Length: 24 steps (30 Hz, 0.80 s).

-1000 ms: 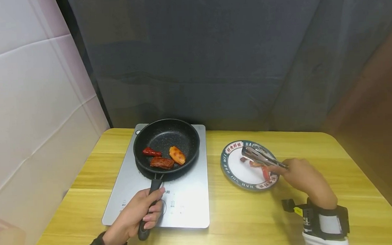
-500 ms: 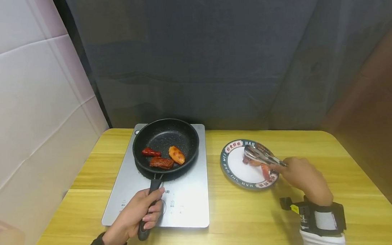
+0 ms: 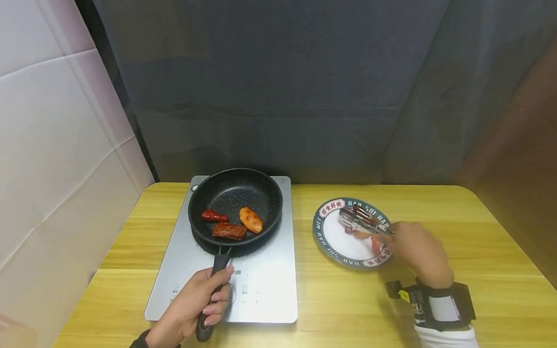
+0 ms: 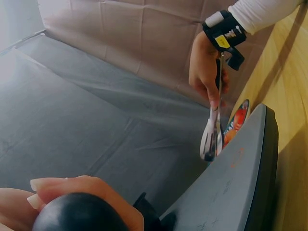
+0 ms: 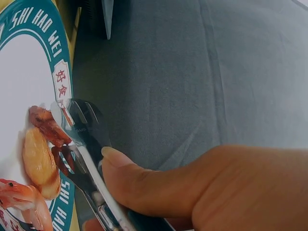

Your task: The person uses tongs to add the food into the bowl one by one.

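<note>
My left hand (image 3: 197, 302) grips the black handle (image 3: 220, 263) of a frying pan (image 3: 237, 193). In the pan lie a red drumstick (image 3: 214, 215), a browned slab of meat (image 3: 229, 231) and a yellow-orange wing piece (image 3: 251, 220). My right hand (image 3: 416, 248) holds metal tongs (image 3: 368, 223) over a round plate (image 3: 329, 244). Seen from the right wrist, the tong tips are parted beside a reddish-brown piece of meat (image 5: 45, 122). Below it on the plate are a yellowish wing piece (image 5: 38, 159) and a pink shrimp (image 5: 29, 197). Whether the tongs touch the meat I cannot tell.
The pan sits on a silver induction cooker (image 3: 269, 302) at the left of the wooden table (image 3: 348, 315). A dark cloth (image 3: 280, 92) hangs behind the table. Pale panels (image 3: 52, 151) stand at the left, and a brown cloth (image 3: 532, 185) at the right.
My right hand has shifted left with the tongs, whose tips now appear farther apart above the plate. The left hand, the pan and its food stay put.
</note>
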Each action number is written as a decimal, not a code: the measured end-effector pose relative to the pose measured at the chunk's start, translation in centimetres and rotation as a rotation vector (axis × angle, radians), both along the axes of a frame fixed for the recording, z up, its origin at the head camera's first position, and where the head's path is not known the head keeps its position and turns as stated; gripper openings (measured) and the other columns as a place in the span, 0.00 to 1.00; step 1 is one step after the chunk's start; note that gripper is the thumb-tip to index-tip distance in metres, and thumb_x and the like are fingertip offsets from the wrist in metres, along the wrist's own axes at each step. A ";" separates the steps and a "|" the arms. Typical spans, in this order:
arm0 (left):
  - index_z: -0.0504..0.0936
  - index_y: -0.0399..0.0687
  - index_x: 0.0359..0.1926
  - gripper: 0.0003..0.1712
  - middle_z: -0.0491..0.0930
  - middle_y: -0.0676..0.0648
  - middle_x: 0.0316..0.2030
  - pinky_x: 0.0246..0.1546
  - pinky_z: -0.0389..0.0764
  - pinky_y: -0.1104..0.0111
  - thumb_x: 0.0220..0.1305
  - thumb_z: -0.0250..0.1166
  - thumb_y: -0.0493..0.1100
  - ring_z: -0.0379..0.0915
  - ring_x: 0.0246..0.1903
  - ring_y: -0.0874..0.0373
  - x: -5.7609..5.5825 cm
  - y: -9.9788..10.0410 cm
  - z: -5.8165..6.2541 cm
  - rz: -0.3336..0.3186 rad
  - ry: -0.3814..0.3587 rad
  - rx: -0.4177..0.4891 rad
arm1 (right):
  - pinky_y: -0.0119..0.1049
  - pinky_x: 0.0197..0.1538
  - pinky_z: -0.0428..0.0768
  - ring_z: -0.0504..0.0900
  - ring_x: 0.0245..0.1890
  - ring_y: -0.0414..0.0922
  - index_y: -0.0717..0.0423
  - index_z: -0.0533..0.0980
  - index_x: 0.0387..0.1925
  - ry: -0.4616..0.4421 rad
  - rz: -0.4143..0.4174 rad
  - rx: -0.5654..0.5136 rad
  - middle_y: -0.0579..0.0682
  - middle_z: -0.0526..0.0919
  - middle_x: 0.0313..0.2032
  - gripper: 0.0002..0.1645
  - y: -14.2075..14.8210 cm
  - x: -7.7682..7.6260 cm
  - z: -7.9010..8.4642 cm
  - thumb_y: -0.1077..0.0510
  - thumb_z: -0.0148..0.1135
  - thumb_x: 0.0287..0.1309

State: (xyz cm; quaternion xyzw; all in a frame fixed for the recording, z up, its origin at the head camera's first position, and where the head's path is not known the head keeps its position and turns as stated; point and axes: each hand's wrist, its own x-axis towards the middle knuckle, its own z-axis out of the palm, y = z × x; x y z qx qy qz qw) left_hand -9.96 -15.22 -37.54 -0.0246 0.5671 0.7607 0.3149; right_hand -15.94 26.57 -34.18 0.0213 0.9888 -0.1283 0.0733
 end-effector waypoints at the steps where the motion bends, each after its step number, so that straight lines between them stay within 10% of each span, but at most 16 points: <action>1: 0.58 0.42 0.34 0.21 0.57 0.56 0.16 0.07 0.58 0.77 0.71 0.54 0.53 0.52 0.09 0.68 0.0 0.0 0.0 0.000 0.000 -0.001 | 0.38 0.21 0.68 0.72 0.24 0.50 0.65 0.78 0.37 -0.003 -0.004 0.004 0.54 0.74 0.25 0.30 0.0 0.0 -0.1 0.39 0.59 0.61; 24: 0.57 0.42 0.36 0.21 0.57 0.56 0.16 0.08 0.58 0.78 0.70 0.55 0.53 0.52 0.09 0.68 0.1 0.0 0.1 0.005 -0.009 -0.005 | 0.38 0.21 0.70 0.73 0.23 0.50 0.68 0.76 0.31 0.008 0.008 -0.089 0.56 0.74 0.24 0.23 0.0 -0.6 -0.8 0.47 0.57 0.64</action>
